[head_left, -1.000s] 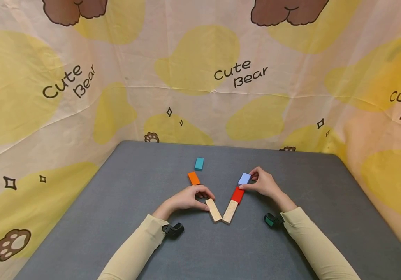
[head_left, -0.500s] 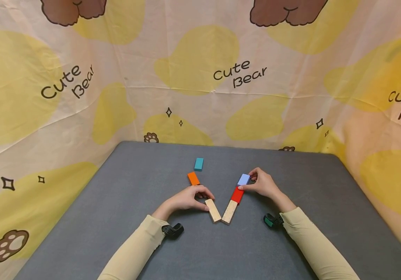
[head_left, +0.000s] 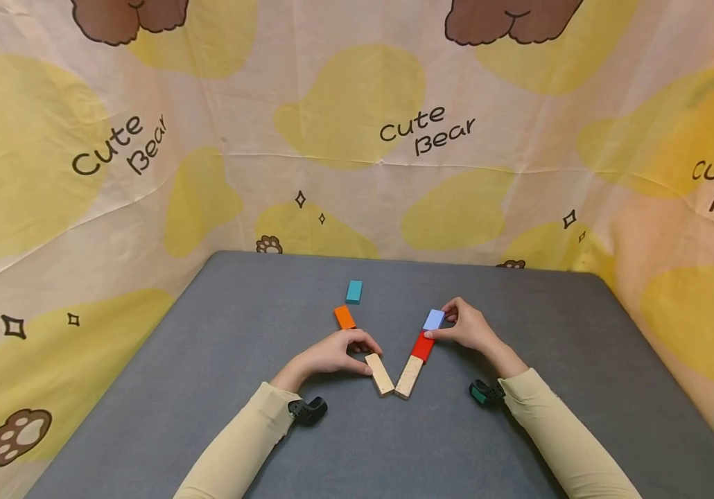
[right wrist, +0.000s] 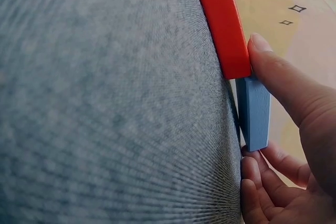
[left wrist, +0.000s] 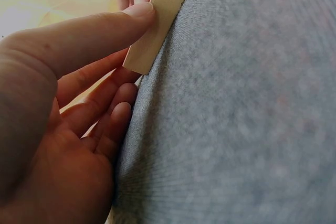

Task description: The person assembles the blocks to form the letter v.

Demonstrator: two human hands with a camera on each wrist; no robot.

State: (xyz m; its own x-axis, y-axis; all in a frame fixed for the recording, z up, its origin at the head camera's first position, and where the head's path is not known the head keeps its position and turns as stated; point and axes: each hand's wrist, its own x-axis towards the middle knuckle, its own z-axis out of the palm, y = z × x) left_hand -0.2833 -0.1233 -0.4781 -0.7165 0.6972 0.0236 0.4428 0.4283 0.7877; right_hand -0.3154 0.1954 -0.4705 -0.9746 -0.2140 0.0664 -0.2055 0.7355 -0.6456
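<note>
My left hand [head_left: 332,352] holds a plain wooden block [head_left: 379,375] between thumb and fingers; in the left wrist view, the thumb lies along the pale block [left wrist: 157,30]. To its right a second wooden block [head_left: 409,378] slants the other way, the two near ends almost meeting in a V. A red block [head_left: 422,348] and a light blue block [head_left: 434,319] continue that right arm in line. My right hand [head_left: 471,326] pinches the blue block, its thumb at the joint with the red block [right wrist: 226,30] and its fingers at the far end.
Behind my left hand lies an orange block [head_left: 344,317], partly hidden by it. A teal block [head_left: 353,292] sits farther back on the grey table [head_left: 257,291]. A printed cloth [head_left: 344,132] hangs around the table's back and sides.
</note>
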